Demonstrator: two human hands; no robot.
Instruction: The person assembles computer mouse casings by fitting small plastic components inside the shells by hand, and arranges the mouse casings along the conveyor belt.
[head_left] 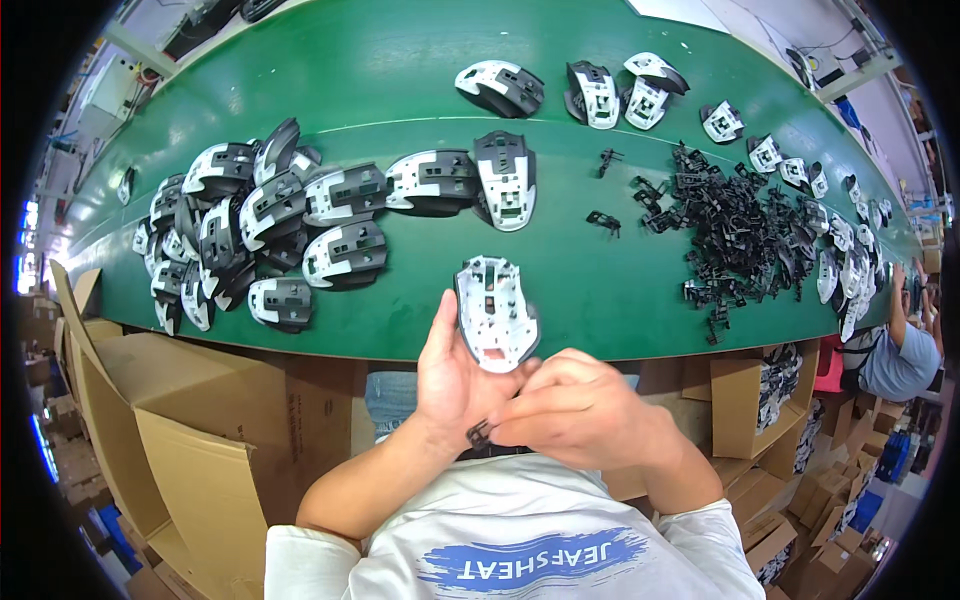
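Note:
My left hand (447,385) holds a computer mouse shell (497,315) over the table's near edge. Its white hollow inner side faces up, and my fingers pass underneath it. Close by, my right hand (580,410) pinches a small black plastic clip-like part (479,433), low in front of my left wrist. Beyond them, one white and dark grey mouse shell (506,185) lies on the table beside another shell (432,182). A large heap of the same small black parts (740,225) spreads to the right, with a loose one (604,222) lying apart from it.
The green table (400,90) stretches across. Stacked mouse shells (225,225) fill its left side; several more (595,95) lie at the back and far right. Open cardboard boxes (210,430) stand below on both sides. Another person (895,355) sits at the far right.

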